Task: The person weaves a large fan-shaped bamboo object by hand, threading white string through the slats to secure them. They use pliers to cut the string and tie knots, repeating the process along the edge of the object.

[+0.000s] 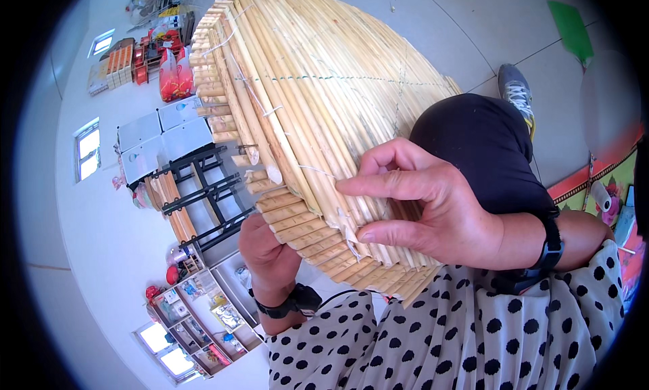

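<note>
A large mat of pale plant stalks (324,85), laid side by side and stitched with thread, tilts up in front of me over my thigh. Short cut stalk ends of a second layer stick out along its left and lower edge. My right hand (439,207) is over the lower part, thumb and forefinger apart, their tips touching the stalks. White thread (352,246) shows beside the thumb, at the near edge. My left hand (267,255) is curled at the lower left edge; its fingertips are hidden behind the mat.
My dark-clad knee (473,143) is right of the mat. Beyond lie a tiled floor (439,35) and a green flat object (572,31). Along the left stand black metal frames (203,194), white cabinets (162,133), a filled shelf unit (203,315) and red bags (176,75).
</note>
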### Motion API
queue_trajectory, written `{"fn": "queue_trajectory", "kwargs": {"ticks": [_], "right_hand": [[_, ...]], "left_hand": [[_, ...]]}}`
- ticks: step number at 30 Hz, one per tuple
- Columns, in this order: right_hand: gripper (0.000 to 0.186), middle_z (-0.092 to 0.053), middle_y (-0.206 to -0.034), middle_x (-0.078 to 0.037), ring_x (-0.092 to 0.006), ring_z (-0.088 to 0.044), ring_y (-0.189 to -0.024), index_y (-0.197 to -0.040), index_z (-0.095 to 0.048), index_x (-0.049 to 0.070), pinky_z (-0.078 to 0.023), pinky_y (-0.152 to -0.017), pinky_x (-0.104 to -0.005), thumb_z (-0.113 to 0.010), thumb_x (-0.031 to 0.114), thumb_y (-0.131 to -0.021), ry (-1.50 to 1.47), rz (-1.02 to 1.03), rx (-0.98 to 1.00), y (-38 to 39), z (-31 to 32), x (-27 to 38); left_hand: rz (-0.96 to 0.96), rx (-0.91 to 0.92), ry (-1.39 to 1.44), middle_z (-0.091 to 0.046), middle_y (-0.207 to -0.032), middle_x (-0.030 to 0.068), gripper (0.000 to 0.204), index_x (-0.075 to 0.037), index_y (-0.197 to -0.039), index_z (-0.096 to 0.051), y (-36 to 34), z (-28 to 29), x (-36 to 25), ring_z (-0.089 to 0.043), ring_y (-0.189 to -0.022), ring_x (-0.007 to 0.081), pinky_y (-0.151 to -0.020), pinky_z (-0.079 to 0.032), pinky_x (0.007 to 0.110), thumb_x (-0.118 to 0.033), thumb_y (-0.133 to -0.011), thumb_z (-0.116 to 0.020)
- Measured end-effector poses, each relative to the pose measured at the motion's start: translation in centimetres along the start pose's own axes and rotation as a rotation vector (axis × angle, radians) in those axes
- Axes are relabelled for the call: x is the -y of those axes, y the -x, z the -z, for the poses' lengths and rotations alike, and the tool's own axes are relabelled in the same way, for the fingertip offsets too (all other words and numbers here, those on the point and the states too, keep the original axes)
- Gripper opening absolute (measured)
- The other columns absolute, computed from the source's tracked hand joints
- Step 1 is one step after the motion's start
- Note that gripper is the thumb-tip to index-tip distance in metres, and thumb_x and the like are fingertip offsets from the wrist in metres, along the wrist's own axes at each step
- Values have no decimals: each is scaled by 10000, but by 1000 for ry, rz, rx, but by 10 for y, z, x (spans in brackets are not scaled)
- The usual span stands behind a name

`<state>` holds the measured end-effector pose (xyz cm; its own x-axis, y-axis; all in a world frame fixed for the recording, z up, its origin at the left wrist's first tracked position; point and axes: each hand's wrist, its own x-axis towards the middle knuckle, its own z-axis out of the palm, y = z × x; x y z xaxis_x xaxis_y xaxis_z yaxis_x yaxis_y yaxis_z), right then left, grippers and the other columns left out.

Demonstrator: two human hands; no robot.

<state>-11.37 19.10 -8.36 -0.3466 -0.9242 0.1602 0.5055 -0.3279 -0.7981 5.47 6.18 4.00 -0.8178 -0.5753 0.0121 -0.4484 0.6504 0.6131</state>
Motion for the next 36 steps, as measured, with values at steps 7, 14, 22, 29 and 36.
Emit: {"fn": "queue_trajectory", "kwargs": {"ticks": [7, 14, 22, 29, 36], "right_hand": [[542, -573, -1136, -37, -131, -536, -1019, -1281, -691, 83, -461, -907, -264, -867, 78, -768, 35, 6, -27, 0, -1, 1], [560, -572, -1158, -36, -95, -523, -953, -1287, -656, 64, -471, -812, -236, -872, 99, -771, 128, -101, -28, 2, 1, 10], [554, -561, -1186, -43, -105, -527, -982, -1313, -658, 66, -466, -861, -243, -854, 94, -795, 96, -94, -28, 4, -4, 9], [509, -570, -1161, -96, -189, -586, -1059, -1281, -668, 17, -493, -926, -284, -840, 76, -805, 60, -90, -55, 6, -4, 10], [548, -549, -1225, -38, -88, -518, -980, -1346, -645, 74, -458, -849, -232, -829, 85, -830, 105, -42, -39, 8, -5, 3]], "left_hand": [[6, 104, -373, -699, -822, 163, 244, 22, -1000, -722, 0, 3, -24, -648, -670, 346, -590, -474, 336, 30, -772, -635], [-11, 91, -435, -642, -739, 152, 323, 18, -1068, -677, 6, 0, -32, -599, -607, 341, -563, -451, 359, 65, -769, -564], [-152, 77, -447, -668, -761, 159, 288, 3, -1039, -701, 0, -4, -28, -615, -618, 361, -560, -465, 345, 39, -766, -618], [228, -114, -161, -758, -891, 147, 303, 23, -1145, -649, -2, -25, -44, -754, -799, 230, -692, -557, 305, -21, -846, -678], [403, -105, -47, -742, -1109, 94, 316, 44, -1199, -635, 2, -31, -56, -664, -998, 117, -886, -517, 279, 12, -886, -670]]}}
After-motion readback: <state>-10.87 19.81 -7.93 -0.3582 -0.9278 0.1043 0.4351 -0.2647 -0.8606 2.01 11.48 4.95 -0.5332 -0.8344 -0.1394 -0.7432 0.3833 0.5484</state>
